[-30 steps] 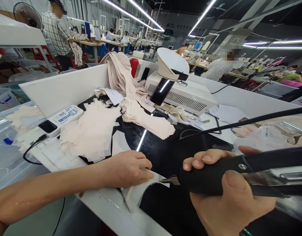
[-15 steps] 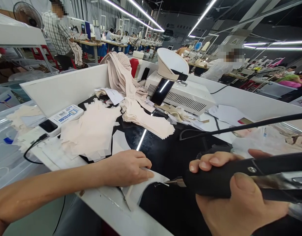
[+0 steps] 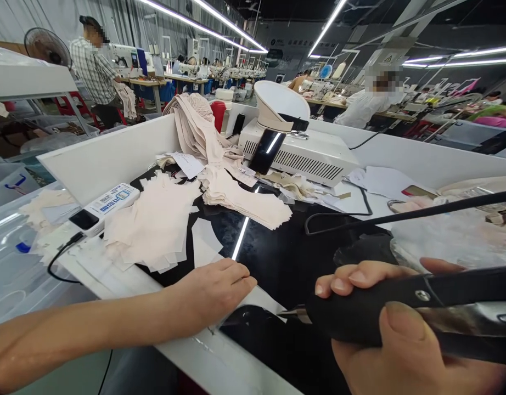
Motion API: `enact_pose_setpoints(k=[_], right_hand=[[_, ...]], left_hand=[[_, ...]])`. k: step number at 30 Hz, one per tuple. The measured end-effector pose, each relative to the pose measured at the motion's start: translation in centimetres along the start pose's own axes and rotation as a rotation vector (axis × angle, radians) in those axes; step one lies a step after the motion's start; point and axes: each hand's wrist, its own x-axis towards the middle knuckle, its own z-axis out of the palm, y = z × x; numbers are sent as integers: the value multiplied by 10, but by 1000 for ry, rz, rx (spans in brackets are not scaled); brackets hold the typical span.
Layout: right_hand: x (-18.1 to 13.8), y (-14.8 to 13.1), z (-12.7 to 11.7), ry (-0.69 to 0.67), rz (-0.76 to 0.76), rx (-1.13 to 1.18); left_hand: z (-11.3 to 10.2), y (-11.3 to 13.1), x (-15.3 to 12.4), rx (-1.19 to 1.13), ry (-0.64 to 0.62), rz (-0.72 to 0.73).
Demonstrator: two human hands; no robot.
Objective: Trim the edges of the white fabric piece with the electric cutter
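At lower centre I press my flat, open left hand (image 3: 212, 291) on a white sheet (image 3: 265, 299), possibly fabric, while my right hand (image 3: 397, 334) grips the black cutting tool (image 3: 384, 310).

hands 2: left hand (image 3: 214, 288), right hand (image 3: 395, 340) | black tool (image 3: 401, 307) 1 | white machine (image 3: 302, 156) 1 | fan (image 3: 47, 46) 1

R hand (image 3: 401, 334) w/ black tool (image 3: 421, 304)

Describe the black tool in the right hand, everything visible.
The black tool has a thick matte black handle with a round silver screw, a shiny metal strip beneath, and a small pointed metal tip. It lies nearly level, tip leftward, just above the glossy black tabletop. The right hand wraps it; the left hand lies flat near the tip.
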Motion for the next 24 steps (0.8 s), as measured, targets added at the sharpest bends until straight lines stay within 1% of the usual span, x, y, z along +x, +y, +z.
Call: enact_pose_setpoints(k=[3,6,11,14,17,19,21,24], right_hand=[[-5,1,1,10,-17,8],[-7,2,3,13,-10,6],[-10,1,5,9,-44,14],[-11,1,8,-1,-48,21],[-12,3,11,-4,-90,25],[-13,5,12,-2,-126,34],[-14,8,14,0,-127,42],[-16,9,16,-6,-126,45]], left_hand=[[-3,-2,1,-17,-54,-3],[-4,-5,2,-11,-101,25],[-6,-11,-2,-1,-101,51],[-9,-12,-4,24,-137,44],[-9,-6,-3,95,-193,48],[-7,1,-1,170,-205,50],[-4,8,0,233,-193,44],[0,15,-3,273,-134,51]])
